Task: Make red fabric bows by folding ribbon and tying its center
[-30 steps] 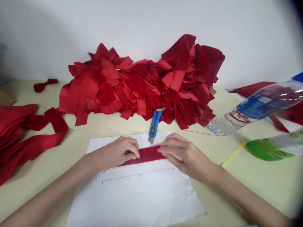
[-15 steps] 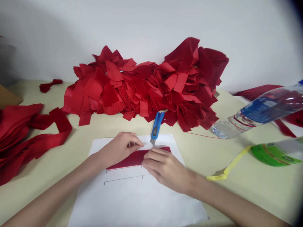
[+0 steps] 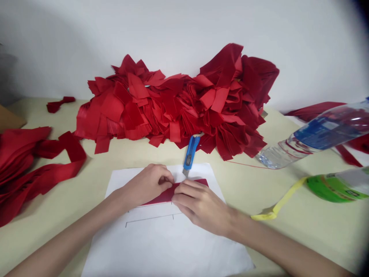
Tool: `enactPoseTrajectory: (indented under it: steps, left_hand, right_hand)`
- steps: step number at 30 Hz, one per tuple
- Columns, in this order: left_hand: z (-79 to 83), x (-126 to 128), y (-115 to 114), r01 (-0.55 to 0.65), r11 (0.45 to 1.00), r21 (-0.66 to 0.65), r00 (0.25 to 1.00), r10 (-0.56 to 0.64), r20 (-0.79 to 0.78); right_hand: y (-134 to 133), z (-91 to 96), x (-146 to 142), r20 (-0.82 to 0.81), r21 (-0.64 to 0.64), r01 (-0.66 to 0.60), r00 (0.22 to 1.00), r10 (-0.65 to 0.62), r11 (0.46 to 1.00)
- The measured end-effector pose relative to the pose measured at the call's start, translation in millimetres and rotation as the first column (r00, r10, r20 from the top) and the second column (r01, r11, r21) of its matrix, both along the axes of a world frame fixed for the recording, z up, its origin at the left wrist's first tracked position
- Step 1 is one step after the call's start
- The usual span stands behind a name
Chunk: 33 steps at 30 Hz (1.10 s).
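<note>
A dark red fabric strip [image 3: 161, 197] lies across a white sheet of paper [image 3: 161, 250] marked with thin ruled lines. My left hand [image 3: 151, 182] is curled over the strip, its thumb and fingertips pinched together at the upper edge. From the right, my right hand [image 3: 198, 206] presses over the strip with bent fingers; its fingertips sit close to those of my left hand. Part of the strip is hidden beneath both hands. Just beyond them, a blue utility knife [image 3: 190, 154] lies with its blade pointing toward the strip.
A large heap of red fabric pieces [image 3: 173, 107] stands against the wall. More red fabric [image 3: 23, 165] lies at the left. On the right are a clear plastic bottle [image 3: 319, 130], a green-labelled roll or bottle [image 3: 331, 186] and a yellow ribbon [image 3: 285, 200].
My left hand has shifted slightly right along the strip, its thumb and fingers closing nearer to my right hand. The right hand stays almost in place.
</note>
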State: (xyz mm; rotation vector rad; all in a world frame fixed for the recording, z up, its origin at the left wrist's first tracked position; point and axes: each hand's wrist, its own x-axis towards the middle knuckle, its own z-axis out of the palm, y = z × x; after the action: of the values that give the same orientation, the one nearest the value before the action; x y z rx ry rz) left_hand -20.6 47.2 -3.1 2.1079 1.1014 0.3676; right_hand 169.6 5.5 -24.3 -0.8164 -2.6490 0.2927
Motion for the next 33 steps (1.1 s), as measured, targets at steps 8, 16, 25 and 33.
enactPoseTrajectory:
  steps: [8,16,25,33]
  left_hand:
    - [-5.8,4,-2,-0.035,0.998,0.044,0.999,0.036,-0.018]
    - [0.4,3,0,-0.021,0.987,0.157,0.994,0.038,-0.106]
    - [2.0,7,-5,0.010,0.981,0.193,0.977,0.031,-0.210]
    - [0.3,3,-12,0.063,0.978,0.200,0.978,-0.021,-0.207]
  right_hand:
    - [-1,-0.2,-2,-0.029,0.027,0.017,0.999,-0.017,0.999]
    - [-4,-5.8,-3,-0.034,0.063,0.014,0.999,-0.012,0.998]
    - [-5,-3.1,-3,0.023,0.114,0.008,1.000,-0.010,0.993]
    - [-5,-1.3,-2,-0.076,0.031,0.028,0.997,-0.025,0.999]
